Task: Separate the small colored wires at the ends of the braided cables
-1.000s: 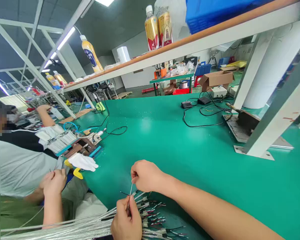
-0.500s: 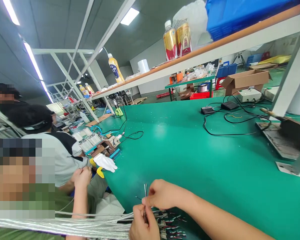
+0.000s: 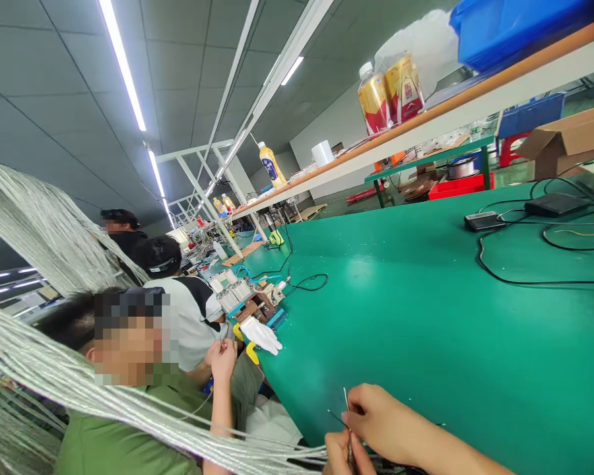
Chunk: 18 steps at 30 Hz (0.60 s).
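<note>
My left hand [image 3: 337, 452], at the bottom edge, pinches the end of a cable whose thin wires [image 3: 345, 398] fan out above the fingers. One of these wires is white and another dark. My right hand [image 3: 383, 422] is just right of it, thumb and forefinger closed on the wires where they leave the cable. A thick bundle of silvery cables [image 3: 193, 422] runs in from the left to my left hand. The lower part of my left hand is cut off by the frame, and the other cable ends are mostly hidden below my hands.
The green table [image 3: 406, 316] stretches ahead. At its left edge stand a small machine [image 3: 252, 300] and a white glove [image 3: 261, 335]. Black cords [image 3: 485, 257] lie at right. A shelf [image 3: 346, 152] with bottles crosses above. A co-worker in a green shirt [image 3: 123, 435] sits at left.
The view has swung left and up, so the hands appear lower and farther right. More of the cable bundle shows at left. Both hands still hold the cable end and its wires.
</note>
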### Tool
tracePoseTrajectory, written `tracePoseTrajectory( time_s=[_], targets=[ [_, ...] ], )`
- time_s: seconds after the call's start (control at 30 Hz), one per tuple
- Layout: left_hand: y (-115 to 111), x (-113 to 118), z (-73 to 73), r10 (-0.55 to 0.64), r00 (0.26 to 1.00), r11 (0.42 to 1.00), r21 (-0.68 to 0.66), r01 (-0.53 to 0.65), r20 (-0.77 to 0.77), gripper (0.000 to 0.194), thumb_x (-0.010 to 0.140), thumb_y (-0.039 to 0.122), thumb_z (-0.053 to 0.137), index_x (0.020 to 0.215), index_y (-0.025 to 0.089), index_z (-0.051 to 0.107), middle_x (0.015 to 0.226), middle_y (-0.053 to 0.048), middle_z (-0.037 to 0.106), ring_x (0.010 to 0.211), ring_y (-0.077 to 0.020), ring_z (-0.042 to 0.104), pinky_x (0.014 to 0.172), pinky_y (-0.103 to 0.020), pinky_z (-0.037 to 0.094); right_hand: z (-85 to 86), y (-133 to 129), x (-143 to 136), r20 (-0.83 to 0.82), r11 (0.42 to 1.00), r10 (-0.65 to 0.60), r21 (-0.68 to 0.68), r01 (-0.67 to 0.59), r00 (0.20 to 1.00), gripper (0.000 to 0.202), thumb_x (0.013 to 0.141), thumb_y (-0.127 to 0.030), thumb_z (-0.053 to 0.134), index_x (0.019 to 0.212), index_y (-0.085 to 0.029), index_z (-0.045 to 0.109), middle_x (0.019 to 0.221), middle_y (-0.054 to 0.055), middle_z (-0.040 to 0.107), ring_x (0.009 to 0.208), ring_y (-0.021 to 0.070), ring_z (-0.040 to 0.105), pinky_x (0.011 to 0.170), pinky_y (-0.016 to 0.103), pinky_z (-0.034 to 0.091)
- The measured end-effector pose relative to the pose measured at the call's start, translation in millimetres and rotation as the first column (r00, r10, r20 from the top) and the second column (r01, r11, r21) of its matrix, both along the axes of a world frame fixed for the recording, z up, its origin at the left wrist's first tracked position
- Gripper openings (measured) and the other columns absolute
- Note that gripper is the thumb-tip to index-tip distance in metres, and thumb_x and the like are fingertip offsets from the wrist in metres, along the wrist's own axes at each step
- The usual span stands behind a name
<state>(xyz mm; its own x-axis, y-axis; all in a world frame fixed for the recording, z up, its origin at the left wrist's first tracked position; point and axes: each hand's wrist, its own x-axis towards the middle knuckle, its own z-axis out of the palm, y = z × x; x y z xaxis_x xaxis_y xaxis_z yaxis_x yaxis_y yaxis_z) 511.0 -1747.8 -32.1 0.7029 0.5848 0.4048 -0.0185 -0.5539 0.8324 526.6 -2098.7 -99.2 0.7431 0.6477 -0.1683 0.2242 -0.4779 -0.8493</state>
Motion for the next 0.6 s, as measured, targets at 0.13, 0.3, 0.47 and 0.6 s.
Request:
tracePoseTrajectory(
  time_s=[0.13, 0.3, 0.47, 0.6],
  targets=[
    [9, 3, -7.1, -0.016, 1.0, 1.0, -0.014, 0.016, 0.014, 0.045, 0.095, 0.048, 0.041, 0.056, 0.028, 0.044, 0.055, -0.004, 0.049, 0.072, -0.0217, 0.068, 0.056, -0.034, 0.051, 4.8, 4, -3, -0.039, 0.997, -0.07, 0.017, 0.071, 0.997, 0.022, 0.083, -0.012, 0.055, 0.062, -0.014, 0.047, 0.061, -0.003, 0.042, 0.059, 0.0086, 0.034, 0.052, 0.024, 0.023],
    [16, -2, -3.3, 0.013, 0.999, 0.999, -0.029, -0.014, -0.041, 0.033, 0.09, 0.042, 0.057, 0.064, 0.023, 0.052, 0.054, -0.002, 0.054, 0.072, -0.0238, 0.068, 0.056, -0.035, 0.054, 1.0, 1, -2, -0.492, 0.968, -0.092, 0.162, 0.195, 0.866, 0.004, 0.084, -0.015, 0.051, 0.08, -0.016, 0.051, 0.06, -0.005, 0.041, 0.048, 0.0063, 0.028, 0.044, 0.021, 0.015],
    [13, 4, -8.1, 0.022, 0.997, 0.998, -0.051, -0.026, -0.075, 0.033, 0.092, 0.038, 0.057, 0.063, 0.024, 0.052, 0.053, 0.0, 0.056, 0.07, -0.0198, 0.069, 0.053, -0.031, 0.055, -3.8, -2, 7, -0.756, 0.928, 0.042, 0.272, 0.255, 0.653, 0.009, 0.084, -0.015, 0.053, 0.075, -0.014, 0.052, 0.053, -0.007, 0.035, 0.04, 0.0028, 0.02, 0.039, 0.016, 0.01],
    [13, 13, -19.1, 0.014, 0.995, 0.999, -0.048, -0.019, -0.098, 0.047, 0.098, 0.038, 0.041, 0.056, 0.02, 0.048, 0.052, 0.0, 0.057, 0.067, -0.0147, 0.069, 0.055, -0.024, 0.052, -5.2, -1, 15, -0.803, 0.917, 0.142, 0.327, 0.228, 0.579, 0.02, 0.086, -0.012, 0.048, 0.066, -0.011, 0.054, 0.046, -0.009, 0.028, 0.038, 0.0027, 0.016, 0.037, 0.015, 0.011]
  ],
)
